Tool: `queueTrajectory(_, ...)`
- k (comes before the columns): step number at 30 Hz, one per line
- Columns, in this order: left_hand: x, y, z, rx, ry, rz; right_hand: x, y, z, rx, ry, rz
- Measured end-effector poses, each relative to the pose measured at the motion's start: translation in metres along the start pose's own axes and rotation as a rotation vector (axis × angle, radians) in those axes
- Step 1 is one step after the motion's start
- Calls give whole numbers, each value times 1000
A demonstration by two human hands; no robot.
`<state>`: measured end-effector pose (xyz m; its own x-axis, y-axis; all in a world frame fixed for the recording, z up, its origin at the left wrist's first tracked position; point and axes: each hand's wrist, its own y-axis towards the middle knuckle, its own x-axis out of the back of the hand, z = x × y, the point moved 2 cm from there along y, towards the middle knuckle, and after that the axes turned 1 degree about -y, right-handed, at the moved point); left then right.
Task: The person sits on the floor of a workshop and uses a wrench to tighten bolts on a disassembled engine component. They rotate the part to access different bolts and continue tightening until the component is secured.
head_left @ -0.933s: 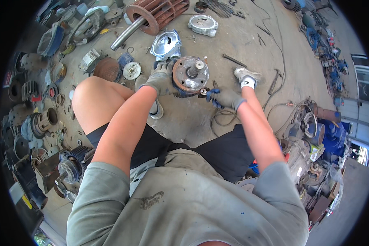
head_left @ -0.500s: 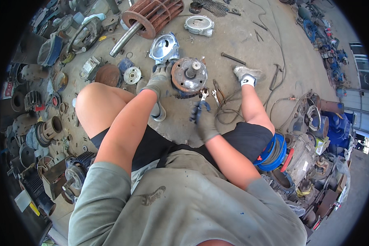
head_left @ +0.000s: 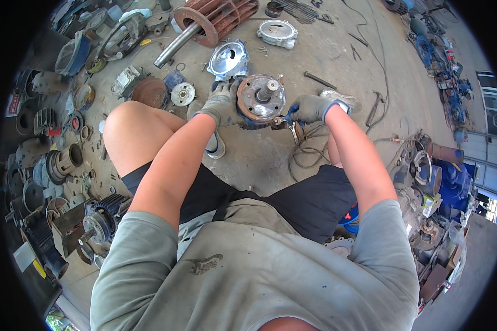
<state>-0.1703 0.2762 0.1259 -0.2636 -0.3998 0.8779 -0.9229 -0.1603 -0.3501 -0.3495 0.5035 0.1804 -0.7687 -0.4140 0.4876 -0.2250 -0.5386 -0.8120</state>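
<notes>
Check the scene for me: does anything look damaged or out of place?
Mainly corrosion: the disc between the left hand and right hand looks rusty brown along its rim, and the rotor beyond looks rusty too, against its bright shaft. A long bolt also lies loose on the floor.

The one view comes from the left of two fisheye cameras worn side by side on the person's head, facing steeply down and forward over the shirt [head_left: 248,270], which lies nearest the lens. Upright and unmirrored, it looks along both forearms [head_left: 168,157] to the left hand [head_left: 222,103] and right hand [head_left: 310,108], farther off near the middle, with the floor [head_left: 328,55] beyond. Its wide sweep bends the machine parts [head_left: 66,161] at left and right toward a round black border.
</notes>
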Motion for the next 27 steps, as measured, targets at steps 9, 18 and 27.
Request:
queueTrajectory(9, 4, -2, -2, 2, -20, 9, 28, 8, 13, -29, -58, -18)
queueTrajectory(18, 4, -2, -2, -5, -7, 9, 2, 3, -13, -6, 155, -118)
queueTrajectory(27, 9, -8, -6, 7, 46, 23, -100, -16, -37, -160, 816, -301)
